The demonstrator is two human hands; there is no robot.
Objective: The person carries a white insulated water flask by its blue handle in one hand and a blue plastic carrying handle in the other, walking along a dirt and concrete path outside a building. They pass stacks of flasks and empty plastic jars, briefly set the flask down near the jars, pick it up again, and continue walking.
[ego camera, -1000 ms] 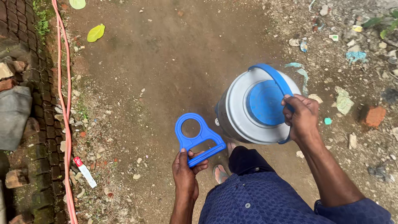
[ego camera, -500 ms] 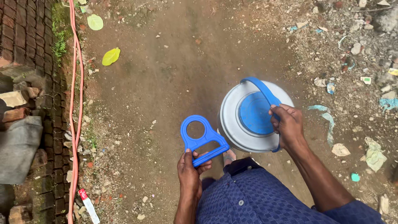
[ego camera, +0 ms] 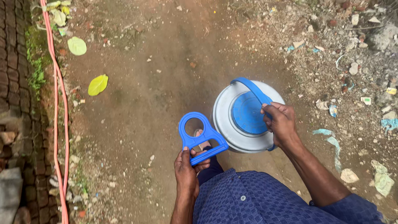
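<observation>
Right now, the right hand (ego camera: 281,121) is wrapped around the blue plastic carry strap (ego camera: 251,88) that arches over a large grey-white plastic water can with a round blue cap (ego camera: 247,114), fingers curled shut on the strap, and the can hangs just off the ground beside the person's leg in dark blue checked cloth (ego camera: 257,199). Over on the other side, the left hand (ego camera: 187,168) is closed on the straight grip bar of a separate blue plastic bottle-carrying handle with a round ring at its far end (ego camera: 200,135); that ring is empty, pointing forward and slightly left, close beside the can but not touching it. Through the ring you catch a glimpse of a foot (ego camera: 202,141) on the bare brown dirt path (ego camera: 145,95). As I read it, the can is already lifted and in carry, while the loose handle is only being brought along, not fitted to anything, so whatever it is meant to grip is not yet reached. To the left, a pink hose (ego camera: 58,103) runs along a mossy brick edging (ego camera: 16,74), with yellow-green fallen leaves (ego camera: 98,84) nearby; to the right, scattered rubble and scraps of litter (ego camera: 352,70).
</observation>
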